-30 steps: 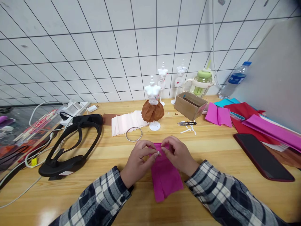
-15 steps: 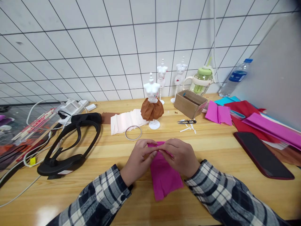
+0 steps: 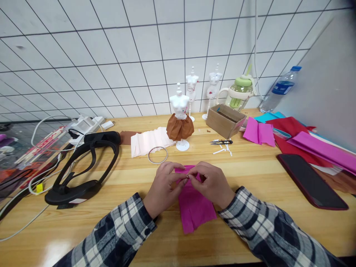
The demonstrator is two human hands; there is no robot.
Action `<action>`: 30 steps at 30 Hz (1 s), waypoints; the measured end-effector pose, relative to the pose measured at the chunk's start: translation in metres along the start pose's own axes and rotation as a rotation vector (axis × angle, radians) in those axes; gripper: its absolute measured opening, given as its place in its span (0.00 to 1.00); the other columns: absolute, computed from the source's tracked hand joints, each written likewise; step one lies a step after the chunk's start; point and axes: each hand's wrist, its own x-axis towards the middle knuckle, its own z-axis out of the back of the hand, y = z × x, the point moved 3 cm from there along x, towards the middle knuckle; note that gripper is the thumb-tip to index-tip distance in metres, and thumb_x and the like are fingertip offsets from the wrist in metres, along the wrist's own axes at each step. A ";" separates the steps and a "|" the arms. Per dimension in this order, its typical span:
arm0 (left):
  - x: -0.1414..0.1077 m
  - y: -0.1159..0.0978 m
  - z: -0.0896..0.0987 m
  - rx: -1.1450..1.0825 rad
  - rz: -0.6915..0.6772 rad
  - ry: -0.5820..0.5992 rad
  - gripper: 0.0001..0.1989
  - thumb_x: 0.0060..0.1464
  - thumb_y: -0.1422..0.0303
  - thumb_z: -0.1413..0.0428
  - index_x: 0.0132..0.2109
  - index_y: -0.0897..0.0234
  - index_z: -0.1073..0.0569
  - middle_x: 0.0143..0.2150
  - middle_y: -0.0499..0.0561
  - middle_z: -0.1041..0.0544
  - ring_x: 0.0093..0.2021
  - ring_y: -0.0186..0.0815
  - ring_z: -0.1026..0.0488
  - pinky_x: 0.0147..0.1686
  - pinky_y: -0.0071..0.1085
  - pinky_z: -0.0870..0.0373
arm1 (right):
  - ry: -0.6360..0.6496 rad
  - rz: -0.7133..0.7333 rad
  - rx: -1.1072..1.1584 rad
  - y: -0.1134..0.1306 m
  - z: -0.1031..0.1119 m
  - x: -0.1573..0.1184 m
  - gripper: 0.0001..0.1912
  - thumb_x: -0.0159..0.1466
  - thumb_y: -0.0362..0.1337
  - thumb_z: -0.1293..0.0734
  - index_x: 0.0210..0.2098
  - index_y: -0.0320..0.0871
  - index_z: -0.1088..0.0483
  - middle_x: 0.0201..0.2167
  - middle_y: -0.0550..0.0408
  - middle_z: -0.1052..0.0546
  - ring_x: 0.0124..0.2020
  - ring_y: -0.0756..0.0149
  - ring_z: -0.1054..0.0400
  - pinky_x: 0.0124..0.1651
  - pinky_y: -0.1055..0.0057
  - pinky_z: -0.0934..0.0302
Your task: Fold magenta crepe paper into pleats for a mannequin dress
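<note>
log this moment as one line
left hand and right hand: close together over magenta sheet; anything pinched: too small to tell; metal ring: untouched

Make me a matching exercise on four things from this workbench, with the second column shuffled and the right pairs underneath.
Things
1. Front dress form
2. Thread snips
3. Smartphone
4. Nearest magenta sheet

Place or state
A. Lying toward the right edge, black face up
B. Partly covered, from this view, by the left hand and the right hand
C. Wearing a brown skirt
D. Beside small white scraps

Right pairs
1-C
2-D
3-A
4-B
</note>
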 end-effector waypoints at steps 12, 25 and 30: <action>0.001 -0.004 0.002 0.089 0.000 0.009 0.08 0.58 0.69 0.45 0.40 0.57 0.21 0.45 0.52 0.24 0.46 0.40 0.31 0.47 0.42 0.37 | 0.020 0.099 -0.170 0.006 0.000 -0.004 0.06 0.62 0.33 0.34 0.35 0.46 0.24 0.31 0.57 0.23 0.32 0.68 0.29 0.34 0.72 0.40; 0.001 0.000 0.000 -0.029 0.053 -0.013 0.07 0.59 0.66 0.45 0.40 0.58 0.22 0.39 0.51 0.24 0.42 0.38 0.31 0.43 0.38 0.37 | -0.032 -0.184 0.153 0.000 -0.004 0.000 0.05 0.59 0.34 0.32 0.28 0.45 0.24 0.23 0.59 0.26 0.24 0.71 0.35 0.28 0.74 0.42; 0.000 0.003 -0.001 -0.087 0.099 -0.022 0.06 0.58 0.66 0.44 0.36 0.60 0.22 0.35 0.50 0.25 0.38 0.37 0.30 0.40 0.36 0.37 | -0.041 -0.153 0.144 0.004 -0.006 -0.002 0.04 0.60 0.34 0.32 0.31 0.45 0.23 0.25 0.58 0.25 0.26 0.71 0.34 0.30 0.73 0.41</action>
